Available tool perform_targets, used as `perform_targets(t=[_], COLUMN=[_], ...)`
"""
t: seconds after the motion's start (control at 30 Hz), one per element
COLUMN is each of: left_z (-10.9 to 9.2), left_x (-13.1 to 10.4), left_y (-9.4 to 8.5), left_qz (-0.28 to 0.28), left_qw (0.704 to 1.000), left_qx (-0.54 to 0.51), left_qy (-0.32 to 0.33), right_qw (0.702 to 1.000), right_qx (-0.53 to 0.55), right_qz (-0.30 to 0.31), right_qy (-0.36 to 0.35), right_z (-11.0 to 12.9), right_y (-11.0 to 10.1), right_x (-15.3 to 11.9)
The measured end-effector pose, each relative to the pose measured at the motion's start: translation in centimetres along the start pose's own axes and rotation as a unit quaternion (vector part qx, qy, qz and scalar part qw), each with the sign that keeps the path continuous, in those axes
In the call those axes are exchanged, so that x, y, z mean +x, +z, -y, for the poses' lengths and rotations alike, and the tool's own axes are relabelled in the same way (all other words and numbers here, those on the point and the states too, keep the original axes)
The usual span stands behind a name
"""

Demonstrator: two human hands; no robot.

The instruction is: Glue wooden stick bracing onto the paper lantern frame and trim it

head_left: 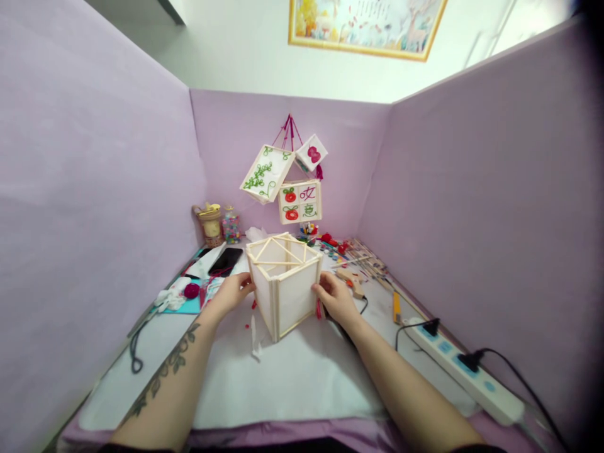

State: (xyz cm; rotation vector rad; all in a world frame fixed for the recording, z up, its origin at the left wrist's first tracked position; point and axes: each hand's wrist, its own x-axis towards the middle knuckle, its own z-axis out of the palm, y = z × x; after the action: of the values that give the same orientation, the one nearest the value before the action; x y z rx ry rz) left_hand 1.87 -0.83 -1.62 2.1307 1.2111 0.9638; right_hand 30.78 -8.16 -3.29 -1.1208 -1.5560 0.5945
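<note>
A white paper lantern point(295, 296) with a frame of thin wooden sticks stands upright in the middle of the table, one corner facing me. Crossed sticks form a star-like pattern over its top. My left hand point(236, 289) grips its left edge, fingers curled against the side. On the opposite side, my right hand point(336, 296) holds the right edge, thumb on the front panel and the other fingers partly hidden behind. Something red pokes out under the right hand. A torn white paper strip point(255, 340) lies in front of the lantern's left side.
Small decorated lanterns point(300, 202) hang at the back wall. A phone point(226, 261), a cup point(211, 223) and a jar of beads point(231, 226) are at left. At right lie a glue gun point(352, 280), yellow cutter point(396, 307), sticks and a power strip point(465, 368) with cables.
</note>
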Motion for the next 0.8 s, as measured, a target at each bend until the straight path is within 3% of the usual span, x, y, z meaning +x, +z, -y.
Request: perform_targets(t=[0.13, 0.27, 0.5, 0.63, 0.8], left_z=[-0.2, -0.6, 0.6, 2.2, 2.8], left_x=[0.1, 0.1, 0.7, 1.5, 2.4], left_y=[0.2, 0.0, -0.4, 0.1, 1.8], left_qz=[-0.034, -0.103, -0.211, -0.246, -0.237], left_qw=[0.999, 0.993, 0.973, 0.965, 0.969], left_qx=[-0.018, -0.057, -0.096, -0.081, -0.035], left_qy=[0.005, 0.023, -0.001, -0.038, -0.066], right_qw=[0.998, 0.994, 1.0, 1.0, 0.998], right_qx=[0.063, 0.092, 0.014, 0.005, 0.015], right_qz=[-0.024, -0.065, -0.009, 0.01, 0.02], right_qy=[-0.007, -0.008, -0.019, 0.005, 0.051], right_z=[0.0, 0.9, 4.0, 2.2, -1.8], right_y=[0.2, -0.1, 0.1, 1.9, 3.7], right_x=[0.0, 1.0, 7.7, 12.6, 16.7])
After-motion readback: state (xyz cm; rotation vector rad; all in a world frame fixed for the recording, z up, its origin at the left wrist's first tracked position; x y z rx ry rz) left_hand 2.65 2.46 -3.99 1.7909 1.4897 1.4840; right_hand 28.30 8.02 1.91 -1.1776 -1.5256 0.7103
